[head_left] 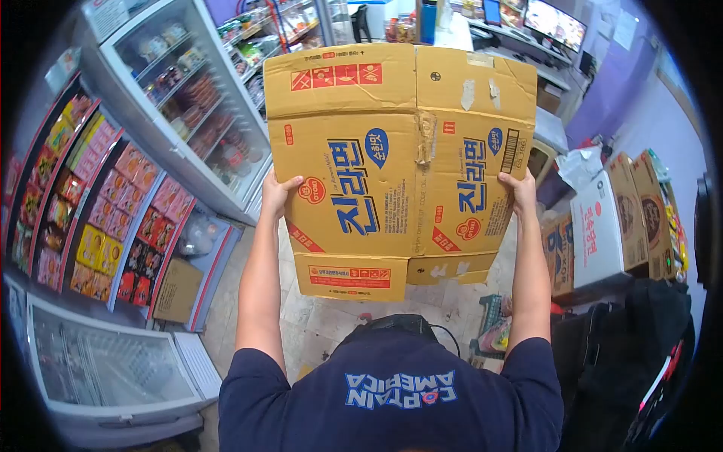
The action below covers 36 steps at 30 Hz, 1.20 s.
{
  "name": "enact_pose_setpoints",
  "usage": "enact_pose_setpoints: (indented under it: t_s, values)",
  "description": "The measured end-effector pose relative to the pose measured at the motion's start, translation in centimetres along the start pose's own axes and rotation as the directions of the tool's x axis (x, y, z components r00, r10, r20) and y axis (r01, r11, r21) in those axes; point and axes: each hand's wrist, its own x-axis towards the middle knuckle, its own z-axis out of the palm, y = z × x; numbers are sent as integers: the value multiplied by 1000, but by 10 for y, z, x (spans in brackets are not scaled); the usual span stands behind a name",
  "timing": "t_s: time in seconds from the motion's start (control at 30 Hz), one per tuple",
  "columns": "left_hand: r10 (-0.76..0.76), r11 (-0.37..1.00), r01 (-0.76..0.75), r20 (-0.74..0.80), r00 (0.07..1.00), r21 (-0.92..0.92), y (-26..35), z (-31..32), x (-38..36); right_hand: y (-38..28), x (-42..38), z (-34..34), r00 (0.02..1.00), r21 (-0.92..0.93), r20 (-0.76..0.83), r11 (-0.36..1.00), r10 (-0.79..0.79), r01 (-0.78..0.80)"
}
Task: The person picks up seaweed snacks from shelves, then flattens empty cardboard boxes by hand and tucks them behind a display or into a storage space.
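Note:
A large flattened cardboard box [392, 203], printed with Korean lettering and red marks, is held up in front of my chest. My left hand [280, 194] grips its left edge, thumb on the printed face. On the opposite edge my right hand [521, 190] is closed in the same way, just below a barcode. The fingers behind the cardboard are hidden on both sides. The upper and lower flaps are spread out, and torn tape and white scraps stick to the surface.
To the left stand shelves of noodle packs [98, 211], a glass-door fridge [196, 98] and a low chest freezer [105, 361]. Several cartons [602, 226] are stacked at right, near a green basket [491, 324] on the floor. A desk with a monitor [553, 26] is behind.

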Motion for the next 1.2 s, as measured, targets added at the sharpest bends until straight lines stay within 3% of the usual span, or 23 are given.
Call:
enact_pose_setpoints:
  t_s: [0.27,0.37,0.5,0.8,1.0,1.2]
  values:
    - [134,965,-88,-177,975,247,44,21,-33,72,36,-10,987,148,115,981,111,-128]
    - [78,972,-11,-278,957,236,55,31,-39,86,46,-7,980,183,165,972,114,-144]
    - [130,948,-16,-344,930,317,55,38,-49,100,61,-6,966,224,227,958,128,-180]
    - [103,947,73,-512,853,313,30,44,-57,100,88,-1,922,262,368,938,122,-229]
    - [98,954,47,-452,886,298,38,44,-59,117,94,4,921,264,370,936,122,-231]
    - [195,934,-19,-465,864,357,50,58,-63,142,95,9,923,315,368,919,112,-237]
